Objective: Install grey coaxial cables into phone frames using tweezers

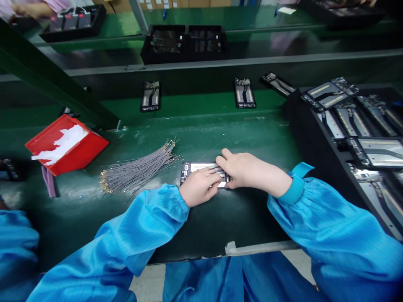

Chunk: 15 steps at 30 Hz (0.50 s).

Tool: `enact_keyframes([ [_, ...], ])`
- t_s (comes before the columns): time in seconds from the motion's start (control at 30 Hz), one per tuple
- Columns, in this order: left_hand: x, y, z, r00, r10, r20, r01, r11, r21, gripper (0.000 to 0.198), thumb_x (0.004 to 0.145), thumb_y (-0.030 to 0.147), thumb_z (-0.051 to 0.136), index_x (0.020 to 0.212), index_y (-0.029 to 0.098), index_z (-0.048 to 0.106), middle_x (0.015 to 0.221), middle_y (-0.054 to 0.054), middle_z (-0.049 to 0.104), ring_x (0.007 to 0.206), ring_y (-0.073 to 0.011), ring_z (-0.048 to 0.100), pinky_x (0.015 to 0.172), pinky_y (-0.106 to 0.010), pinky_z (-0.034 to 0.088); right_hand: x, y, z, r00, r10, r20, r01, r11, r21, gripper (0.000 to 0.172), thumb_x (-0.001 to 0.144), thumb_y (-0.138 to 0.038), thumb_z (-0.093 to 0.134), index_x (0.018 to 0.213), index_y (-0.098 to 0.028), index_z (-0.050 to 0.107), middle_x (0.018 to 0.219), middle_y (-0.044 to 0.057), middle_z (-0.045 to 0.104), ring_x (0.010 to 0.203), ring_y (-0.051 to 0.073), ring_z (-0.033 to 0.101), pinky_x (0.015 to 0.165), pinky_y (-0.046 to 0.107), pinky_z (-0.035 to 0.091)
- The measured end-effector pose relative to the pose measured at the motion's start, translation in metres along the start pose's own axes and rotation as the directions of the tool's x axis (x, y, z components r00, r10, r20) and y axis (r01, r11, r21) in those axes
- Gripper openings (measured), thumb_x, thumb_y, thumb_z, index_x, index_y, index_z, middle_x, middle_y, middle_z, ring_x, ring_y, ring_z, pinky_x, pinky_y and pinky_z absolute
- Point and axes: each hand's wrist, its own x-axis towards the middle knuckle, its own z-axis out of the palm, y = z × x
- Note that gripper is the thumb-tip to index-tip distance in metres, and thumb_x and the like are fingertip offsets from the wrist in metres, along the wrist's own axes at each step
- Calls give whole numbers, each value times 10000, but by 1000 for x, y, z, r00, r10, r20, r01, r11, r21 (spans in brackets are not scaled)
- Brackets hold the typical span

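Observation:
An opened phone [186, 169] lies sideways on the green bench in front of me, its metal frame and circuit board showing. My left hand [200, 184] reaches over its lower edge, fingers bent together and pressed onto the inside. My right hand [238, 168] grips its right end, thumb at the lower side and fingers at the upper side. Both hands' fingertips nearly meet, and they hide much of the phone. Whether a small part is pinched between them I cannot tell. Left of the phone lies a loose bundle of thin grey cables [138, 170] with gold-coloured ends.
A red bin [94, 144] with torn white paper stands left, beside a green post [63, 79]. Opened phones [151, 96] lie along the back. At right, a black tray [304, 126] holds several more. Black trays [204, 56] and co-workers' arms [34, 10] are beyond.

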Motion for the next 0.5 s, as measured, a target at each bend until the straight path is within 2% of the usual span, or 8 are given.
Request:
enact_keyframes([
  [0.17,1,1,-2,1000,-12,-12,12,999,-47,129,760,110,434,715,168,541,674,-12,533,676,-145,480,628,-254,404,4,-2,-5,994,28,105,-34,998,58,471,625,-282,684,1016,-145,460,1016,110,491,681,205,595,449,253,293],
  [0.4,0,3,-2,999,-51,-8,50,998,-36,114,764,116,449,746,166,549,680,-16,513,677,-145,489,626,-249,415,-3,12,10,998,-39,-46,44,993,112,385,685,-328,668,951,-136,467,980,87,487,633,164,570,483,254,319],
  [0.5,1,3,-2,999,-40,-21,40,999,-25,117,773,122,444,746,164,550,682,-19,513,683,-148,488,636,-252,417,-4,10,8,998,-31,-52,35,996,82,382,684,-312,670,955,-128,475,980,94,492,633,172,573,475,258,308],
])
